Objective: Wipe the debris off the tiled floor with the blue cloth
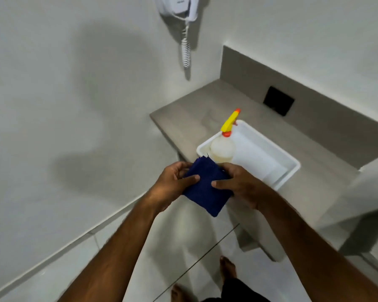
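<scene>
A folded dark blue cloth is held at chest height between both hands, above the corner of the counter. My left hand grips its left edge, thumb on top. My right hand grips its right edge, thumb pressed on the cloth. The pale tiled floor lies below, with my bare feet at the bottom of the view. No debris on the tiles can be made out from here.
A grey counter runs to the right, bearing a white tray with a spray bottle with a yellow trigger. A wall-mounted white device with coiled cord hangs above. A black square plate sits on the backsplash.
</scene>
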The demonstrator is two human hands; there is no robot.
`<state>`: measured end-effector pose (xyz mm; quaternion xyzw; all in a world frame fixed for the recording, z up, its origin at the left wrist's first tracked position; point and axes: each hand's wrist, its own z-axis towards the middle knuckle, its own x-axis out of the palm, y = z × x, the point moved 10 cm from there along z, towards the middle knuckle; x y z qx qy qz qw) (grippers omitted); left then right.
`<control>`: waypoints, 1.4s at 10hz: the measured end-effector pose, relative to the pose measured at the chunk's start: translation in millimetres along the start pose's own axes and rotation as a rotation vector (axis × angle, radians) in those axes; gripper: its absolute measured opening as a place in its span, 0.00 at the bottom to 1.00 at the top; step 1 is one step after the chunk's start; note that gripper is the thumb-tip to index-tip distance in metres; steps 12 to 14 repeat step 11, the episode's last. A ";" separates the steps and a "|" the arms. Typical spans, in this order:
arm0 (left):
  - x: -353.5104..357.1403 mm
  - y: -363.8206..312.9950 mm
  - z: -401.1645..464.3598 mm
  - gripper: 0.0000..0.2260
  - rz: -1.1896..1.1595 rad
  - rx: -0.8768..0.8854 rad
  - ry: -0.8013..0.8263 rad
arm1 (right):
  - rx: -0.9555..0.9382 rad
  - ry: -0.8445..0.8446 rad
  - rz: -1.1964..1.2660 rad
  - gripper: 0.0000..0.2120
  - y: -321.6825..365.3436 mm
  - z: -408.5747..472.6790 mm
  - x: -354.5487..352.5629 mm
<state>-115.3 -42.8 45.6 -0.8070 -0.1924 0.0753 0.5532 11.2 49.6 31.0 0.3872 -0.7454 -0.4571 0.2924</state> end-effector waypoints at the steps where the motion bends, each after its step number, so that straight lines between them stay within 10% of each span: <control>1: 46.1 -5.9 31.9 0.24 0.051 -0.028 -0.012 | -0.085 -0.255 -0.047 0.17 19.1 -24.7 -67.5; 3: 131.0 -6.6 102.6 0.13 0.405 0.159 -0.025 | -0.002 -0.707 -0.254 0.16 -2.6 -49.4 -184.9; 8: 161.1 52.2 158.7 0.11 1.570 0.112 -0.022 | 0.119 -0.454 -0.951 0.16 -73.0 43.2 -175.3; 9: 172.1 29.4 150.0 0.15 1.694 0.234 0.003 | 0.111 -0.485 -0.978 0.15 -51.5 36.5 -178.3; 11: 126.6 -148.3 96.0 0.10 1.679 0.881 -0.396 | -0.486 -0.874 -0.909 0.09 156.0 13.9 -166.7; 14: 126.6 -148.3 96.0 0.10 1.679 0.881 -0.396 | -0.486 -0.874 -0.909 0.09 156.0 13.9 -166.7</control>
